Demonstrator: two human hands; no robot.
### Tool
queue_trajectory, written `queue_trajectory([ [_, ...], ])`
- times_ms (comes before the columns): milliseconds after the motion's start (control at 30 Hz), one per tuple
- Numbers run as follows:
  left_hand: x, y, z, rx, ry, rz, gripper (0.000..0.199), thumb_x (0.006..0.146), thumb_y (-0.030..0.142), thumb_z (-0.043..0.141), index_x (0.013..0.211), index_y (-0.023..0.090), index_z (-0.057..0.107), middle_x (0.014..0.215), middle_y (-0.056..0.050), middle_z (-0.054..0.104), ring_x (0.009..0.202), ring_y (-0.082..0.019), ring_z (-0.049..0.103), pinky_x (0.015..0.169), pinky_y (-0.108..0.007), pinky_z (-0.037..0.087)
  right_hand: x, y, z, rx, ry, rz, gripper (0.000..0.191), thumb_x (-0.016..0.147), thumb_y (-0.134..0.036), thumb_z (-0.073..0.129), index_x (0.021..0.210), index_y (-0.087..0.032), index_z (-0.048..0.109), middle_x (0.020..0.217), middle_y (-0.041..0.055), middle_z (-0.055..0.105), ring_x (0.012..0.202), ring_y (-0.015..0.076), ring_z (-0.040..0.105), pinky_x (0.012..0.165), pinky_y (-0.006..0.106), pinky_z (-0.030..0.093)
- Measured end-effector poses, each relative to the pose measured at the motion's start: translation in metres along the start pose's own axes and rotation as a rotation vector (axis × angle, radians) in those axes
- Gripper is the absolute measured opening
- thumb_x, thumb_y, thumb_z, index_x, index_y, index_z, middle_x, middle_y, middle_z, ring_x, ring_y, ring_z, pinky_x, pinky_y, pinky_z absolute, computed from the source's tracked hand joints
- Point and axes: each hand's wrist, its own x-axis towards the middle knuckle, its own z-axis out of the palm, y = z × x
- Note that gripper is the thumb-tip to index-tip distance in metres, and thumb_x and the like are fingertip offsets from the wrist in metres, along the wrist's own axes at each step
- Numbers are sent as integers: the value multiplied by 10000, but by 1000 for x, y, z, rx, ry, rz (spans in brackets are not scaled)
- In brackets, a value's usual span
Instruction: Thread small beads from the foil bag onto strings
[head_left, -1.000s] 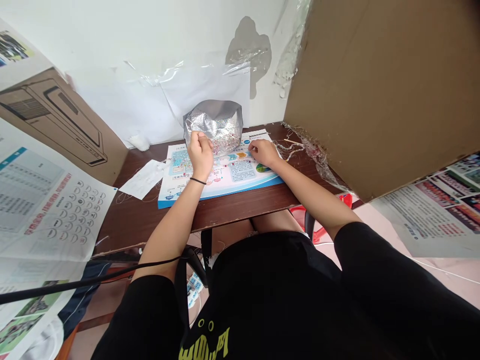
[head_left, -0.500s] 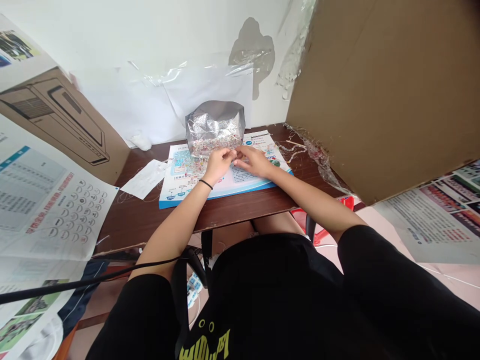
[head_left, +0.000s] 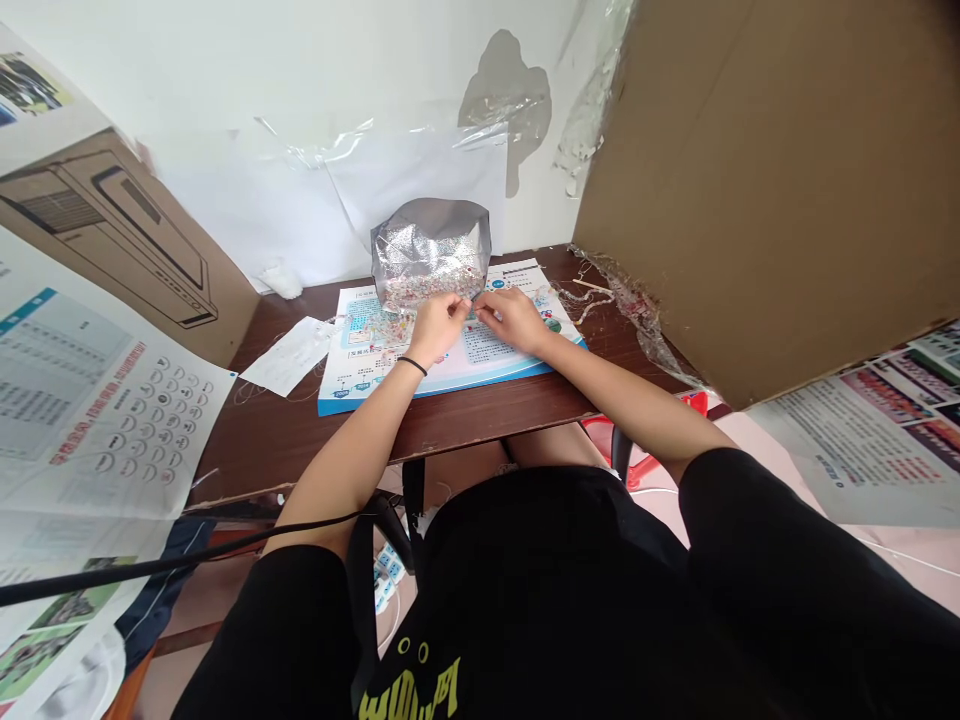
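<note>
My left hand and my right hand meet fingertip to fingertip over a printed sheet. Both are closed in a pinch; whatever lies between the fingers is too small to make out. Just behind them stands a silver foil-lined bag, its mouth towards me, with many tiny multicoloured beads in its lower part. A loose heap of beads and clear thread lies to the left of my left hand. Under both hands is the blue-edged printed board.
A white slip of paper lies on the dark wooden desk at left. Strung threads and crumpled clear plastic run along the right side. Cardboard walls close in the right, a cardboard box the left. A black cable crosses at lower left.
My right hand's fingers have curled from a looser, spread pose into a pinch against the left fingertips. My left hand has stayed nearly in place.
</note>
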Motion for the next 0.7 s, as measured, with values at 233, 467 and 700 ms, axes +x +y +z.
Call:
queue_trajectory([
  [233, 19, -38, -24, 167, 125, -129, 141, 880, 217, 631, 805, 171, 740, 953, -111, 705, 973, -248, 643, 964, -393, 485, 0, 1, 0, 56, 7, 117, 176, 938, -228, 495, 912, -189, 665, 839, 56, 708, 781, 208, 617, 775, 320, 419],
  [467, 18, -38, -10, 257, 57, -66, 134, 829, 147, 670, 855, 192, 793, 980, -115, 740, 1070, -286, 635, 961, -420, 521, 0, -5, -2, 93, -59, 101, 170, 910, -199, 514, 912, -180, 683, 819, 44, 709, 764, 193, 623, 727, 286, 407],
  [700, 20, -38, -12, 305, 22, -120, 181, 839, 79, 601, 765, 156, 746, 981, -137, 739, 1054, -295, 649, 971, -434, 518, 1, -9, -5, 98, -88, 103, 157, 890, -173, 535, 896, -168, 692, 789, 36, 708, 748, 182, 624, 722, 271, 402],
])
